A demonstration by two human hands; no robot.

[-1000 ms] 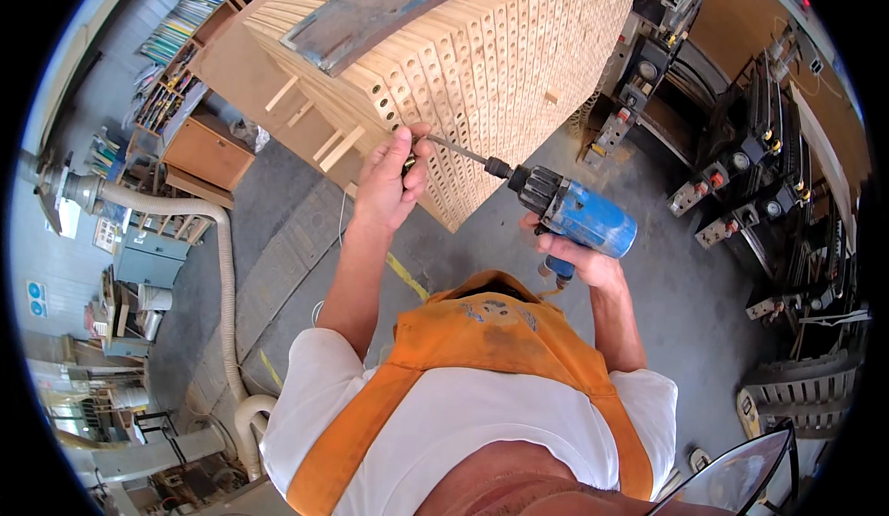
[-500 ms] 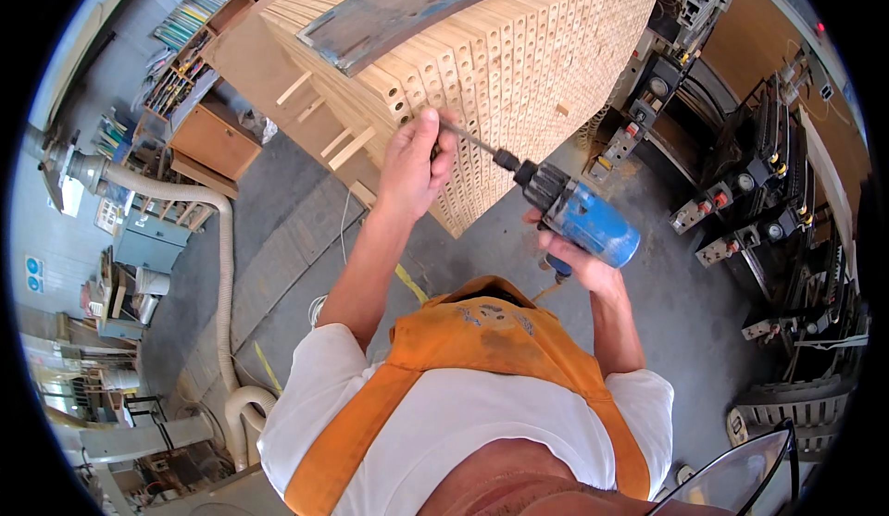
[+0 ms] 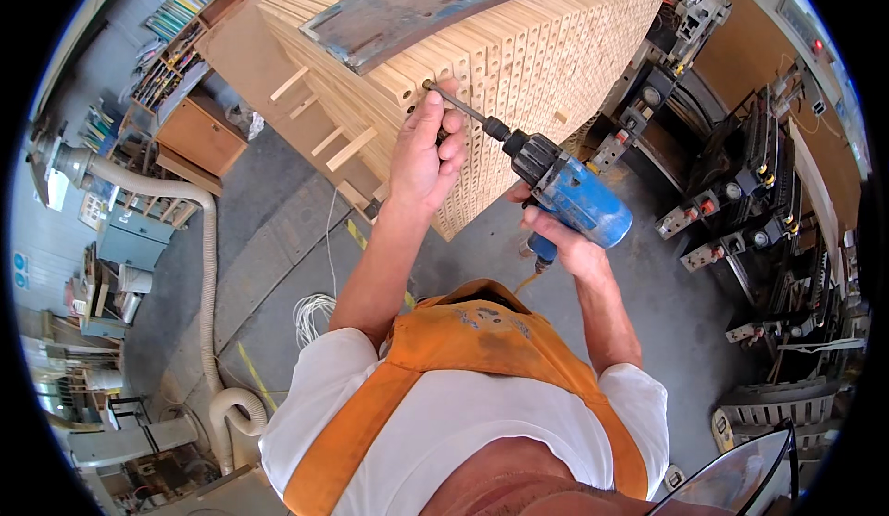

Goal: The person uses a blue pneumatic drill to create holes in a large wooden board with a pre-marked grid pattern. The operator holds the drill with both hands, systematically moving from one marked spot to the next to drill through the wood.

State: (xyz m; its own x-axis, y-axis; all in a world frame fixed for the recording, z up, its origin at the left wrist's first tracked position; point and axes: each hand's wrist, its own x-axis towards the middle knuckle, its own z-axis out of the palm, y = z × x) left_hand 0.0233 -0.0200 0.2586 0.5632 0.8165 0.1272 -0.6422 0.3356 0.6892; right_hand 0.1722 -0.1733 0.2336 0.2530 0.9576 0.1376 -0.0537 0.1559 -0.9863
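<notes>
- In the head view, we hold a blue power drill (image 3: 579, 203) in our right hand (image 3: 567, 243), fingers curled tight round the grip below the body, so the tool stays level and its weight sits in the palm.
- The drill's long bit (image 3: 460, 109) runs up and left to the upper edge of a big stack of pale wooden slats (image 3: 546, 58), where its tip meets the end of one slat; the drill lies in line with the bit, which we judge keeps the push straight.
- Our left hand (image 3: 424, 160) is raised against the face of the stack, fingers curled loosely and closed around the bit just beside its tip, probably to steady and guide it; we cannot tell whether the fingers press on the wood too.
- The slats stand packed edge to edge, their ends showing rows of small holes, so the stack forms one firm block that takes the pressure.
- A curved grey metal plate (image 3: 435, 2) lies on top of the stack, seemingly as a weight or clamp holding the slats together.
- A few short wooden pegs (image 3: 350, 149) stick out of the stack's left side, well apart from both hands.
- On the floor to the left, a ribbed extraction hose (image 3: 206, 238) bends away from the stack, and a coil of white cable (image 3: 310, 317) lies near our left elbow.
- Dark machinery (image 3: 741, 192) lines the right side, clear of the drill.
</notes>
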